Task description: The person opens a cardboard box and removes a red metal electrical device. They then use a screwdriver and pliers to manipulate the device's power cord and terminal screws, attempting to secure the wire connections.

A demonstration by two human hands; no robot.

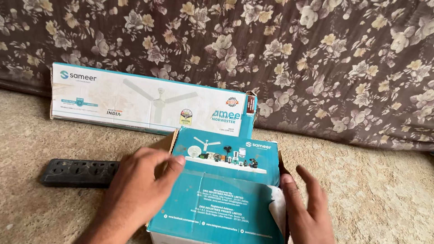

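Left hand (143,185) fingers curled over the teal box's (222,207) left flap edge, right hand (311,223) fingers spread loosely against its right side.

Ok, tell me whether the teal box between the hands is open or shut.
Open: the teal box has its top flaps raised, and the left hand holds one flap up.
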